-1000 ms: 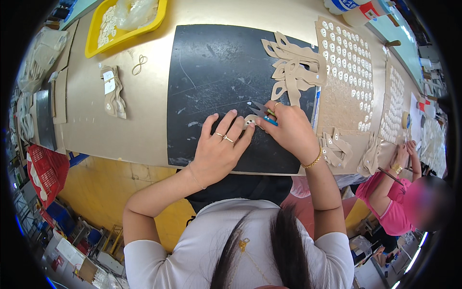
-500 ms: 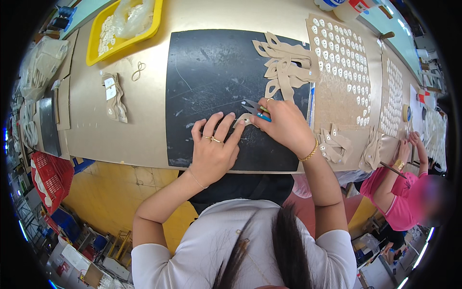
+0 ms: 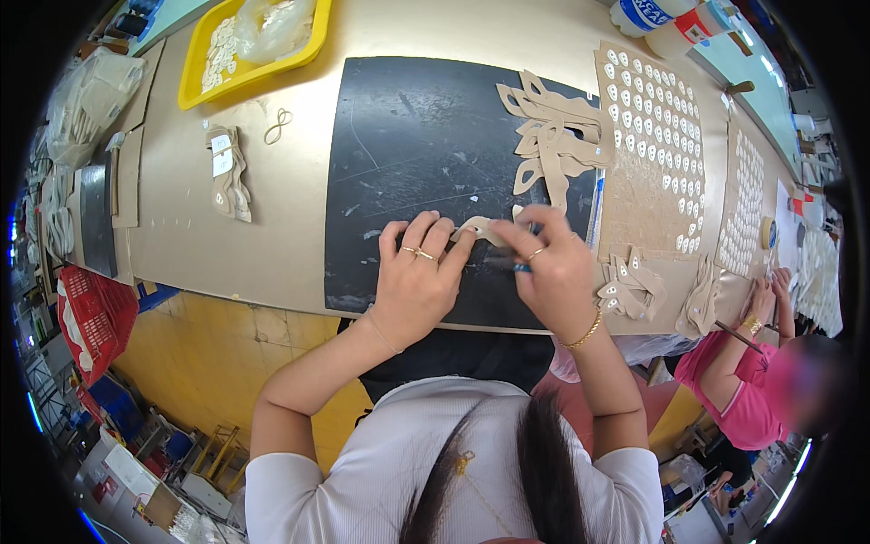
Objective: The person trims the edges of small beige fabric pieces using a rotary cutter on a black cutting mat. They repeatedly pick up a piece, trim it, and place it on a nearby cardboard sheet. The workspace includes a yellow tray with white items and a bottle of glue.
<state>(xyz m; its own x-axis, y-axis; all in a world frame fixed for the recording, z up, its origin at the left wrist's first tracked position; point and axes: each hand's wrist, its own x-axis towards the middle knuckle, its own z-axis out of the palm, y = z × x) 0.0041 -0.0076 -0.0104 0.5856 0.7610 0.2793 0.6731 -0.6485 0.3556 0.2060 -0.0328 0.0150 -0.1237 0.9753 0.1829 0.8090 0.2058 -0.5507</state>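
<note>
On a black cutting mat (image 3: 399, 136) lies a curved beige cut piece (image 3: 478, 228). My left hand (image 3: 418, 263) holds its left end down with the fingertips, fingers bent. At the right end, the fingers of my right hand (image 3: 555, 263) reach the piece, smeared by motion. A pair of small snips (image 3: 522, 267) is tucked in my right hand; only a bit of blue handle shows and the blades are hidden. A tiny white scrap (image 3: 474, 198) lies on the mat just beyond the piece. Farther right, a loose pile of similar beige pieces (image 3: 553, 136) overlaps the mat's edge.
Rows of white stickers cover a brown board (image 3: 643, 172) on the right. More beige strips (image 3: 632, 283) lie below it. A yellow tray (image 3: 190, 86) stands far left, above a tied bundle (image 3: 228, 172). Bottles (image 3: 693, 29) stand far right; a person in pink (image 3: 725, 381) works nearby.
My right hand has turned and drawn slightly right, the snips' blades going out of sight. My left hand keeps its hold on the beige piece. The whole view has shifted slightly.
</note>
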